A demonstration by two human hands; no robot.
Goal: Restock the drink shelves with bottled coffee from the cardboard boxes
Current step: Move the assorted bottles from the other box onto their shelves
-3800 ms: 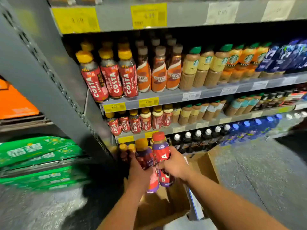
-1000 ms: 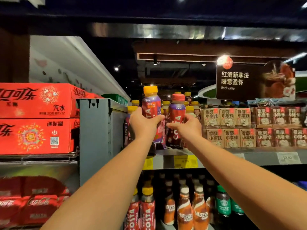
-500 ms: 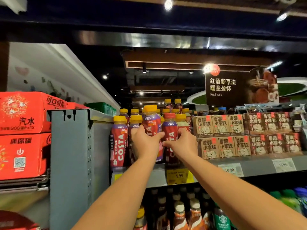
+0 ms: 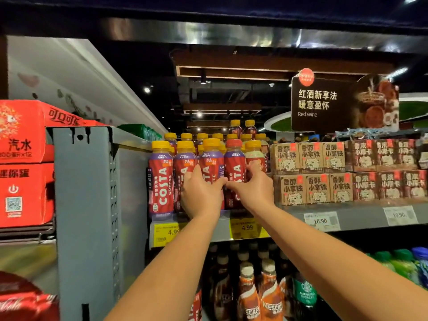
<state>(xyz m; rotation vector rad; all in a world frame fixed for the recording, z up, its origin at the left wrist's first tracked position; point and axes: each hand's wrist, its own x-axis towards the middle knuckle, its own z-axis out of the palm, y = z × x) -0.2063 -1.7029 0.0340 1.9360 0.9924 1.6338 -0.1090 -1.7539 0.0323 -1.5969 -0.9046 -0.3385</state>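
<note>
I see the yellow-capped Costa bottle [image 4: 211, 162] and the red-capped Costa bottle [image 4: 234, 163] upright, side by side, at the front of the top shelf [image 4: 286, 220] among matching bottles. The left hand [image 4: 201, 196] curls round the yellow-capped one and the right hand [image 4: 254, 188] round the red-capped one, thumbs almost meeting. Both arms reach up and forward. The hands hide the bottle bases, so I cannot tell whether they are set down. Brown cartons [image 4: 308, 172] stand just to the right.
</note>
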